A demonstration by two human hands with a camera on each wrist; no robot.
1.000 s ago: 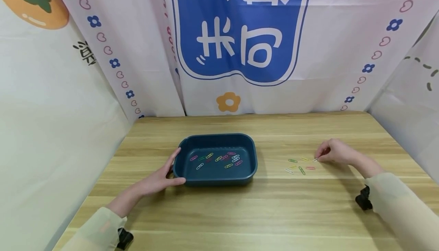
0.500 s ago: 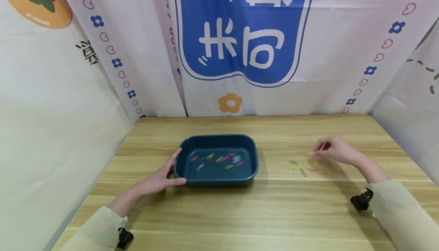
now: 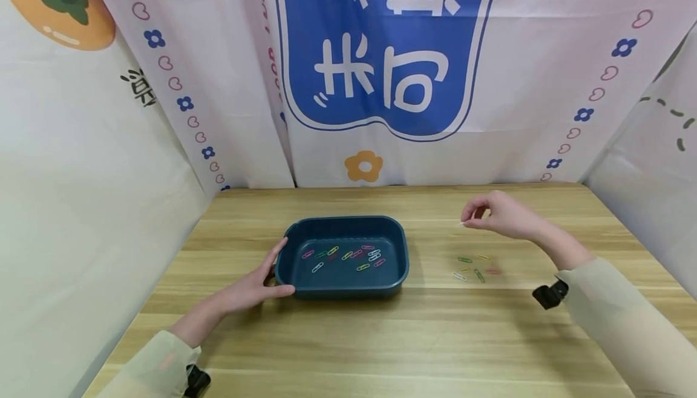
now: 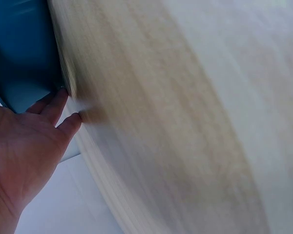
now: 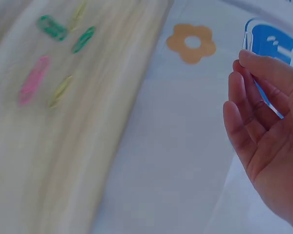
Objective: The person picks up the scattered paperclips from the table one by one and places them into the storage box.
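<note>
A dark blue rectangular tray (image 3: 342,286) holds several coloured paper clips (image 3: 346,256) on its floor. My left hand (image 3: 247,288) rests against the tray's left end, thumb at the front corner and fingers spread along the side; in the left wrist view the hand (image 4: 31,141) touches the blue wall. My right hand (image 3: 503,215) is raised above the table, right of the tray. Between its thumb and index finger it pinches a white paper clip (image 5: 247,41), small in the head view. Below that hand lie several loose paper clips (image 3: 479,275), green, yellow, white and pink.
The wooden table (image 3: 348,343) ends at a hanging white cloth (image 3: 321,171) with blue and orange prints. More white cloth hangs along the left and right sides. A black wrist camera (image 3: 550,294) sits at my right cuff.
My right hand has lifted the white paper clip off the table and moved up and left with it, away from the loose clips. My left hand stays at the tray.
</note>
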